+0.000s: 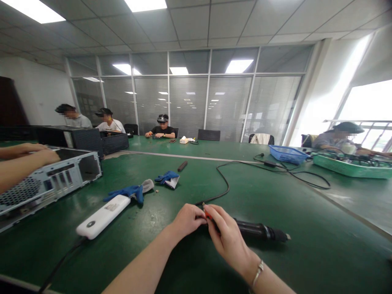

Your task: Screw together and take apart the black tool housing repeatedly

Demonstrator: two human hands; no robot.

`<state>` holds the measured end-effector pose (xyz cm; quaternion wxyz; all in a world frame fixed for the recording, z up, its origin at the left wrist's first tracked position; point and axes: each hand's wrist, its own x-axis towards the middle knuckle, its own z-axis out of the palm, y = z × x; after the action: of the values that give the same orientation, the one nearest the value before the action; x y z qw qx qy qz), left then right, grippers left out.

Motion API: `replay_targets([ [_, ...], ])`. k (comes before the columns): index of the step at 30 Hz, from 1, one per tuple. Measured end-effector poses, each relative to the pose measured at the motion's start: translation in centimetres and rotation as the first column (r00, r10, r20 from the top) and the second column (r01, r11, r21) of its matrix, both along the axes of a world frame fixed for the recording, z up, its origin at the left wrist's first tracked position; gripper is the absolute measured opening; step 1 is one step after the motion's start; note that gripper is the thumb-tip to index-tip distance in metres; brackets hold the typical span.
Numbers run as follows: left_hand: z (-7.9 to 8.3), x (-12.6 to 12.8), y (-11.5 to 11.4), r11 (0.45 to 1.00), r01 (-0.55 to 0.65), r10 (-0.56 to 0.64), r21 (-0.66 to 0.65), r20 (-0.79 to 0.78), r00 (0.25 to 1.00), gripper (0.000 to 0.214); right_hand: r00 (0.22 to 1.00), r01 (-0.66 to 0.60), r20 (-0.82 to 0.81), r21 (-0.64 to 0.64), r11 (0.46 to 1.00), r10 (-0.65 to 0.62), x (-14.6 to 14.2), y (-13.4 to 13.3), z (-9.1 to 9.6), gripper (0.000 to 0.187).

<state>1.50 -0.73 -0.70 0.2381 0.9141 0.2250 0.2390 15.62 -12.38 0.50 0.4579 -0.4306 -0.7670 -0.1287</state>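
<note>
Right hand [225, 230], fingers curled, pinches a small orange piece [208, 215], mostly hidden. Left hand [187, 220], half-curled, meets it; its hold I cannot tell. Just right extends a black tool [254, 230], left end covered; black cable [228, 184] runs far right.

A hand can pass between the white device [103, 216] and left hand [187, 220]; ahead, a black cord [228, 183] intervenes.

My forearms [150, 261] are slanting forward and inward. My left hand [188, 219] is holding its fingers curled; my right hand [226, 229] is arching close beside it, fingers lying together.
</note>
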Motion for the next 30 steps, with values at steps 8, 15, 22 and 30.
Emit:
replay_targets([
  [8, 0.1, 0.03, -0.09, 1.0, 0.014, -0.014, 0.002, 0.022, 1.0, 0.014, 0.999, 0.049, -0.02, 0.011, 0.999, -0.048, 0.35, 0.26, -0.67, 0.051],
  [15, 0.34, -0.07, -0.25, 1.0, 0.005, -0.005, 0.02, 0.006, 1.0, 0.014, 0.996, 0.093, -0.001, 0.054, 0.994, -0.093, 0.2, 0.14, -0.25, 0.05],
  [22, 0.17, 0.01, -0.21, 0.999, 0.027, -0.028, 0.037, 0.027, 0.999, 0.011, 1.0, 0.027, -0.016, 0.006, 1.0, -0.027, 0.19, 0.11, -0.47, 0.058],
  [30, 0.28, 0.02, -0.12, 1.0, 0.017, -0.017, 0.026, 0.013, 1.0, 0.013, 0.998, 0.06, -0.03, 0.021, 0.998, -0.059, 0.24, 0.07, -0.25, 0.049],
])
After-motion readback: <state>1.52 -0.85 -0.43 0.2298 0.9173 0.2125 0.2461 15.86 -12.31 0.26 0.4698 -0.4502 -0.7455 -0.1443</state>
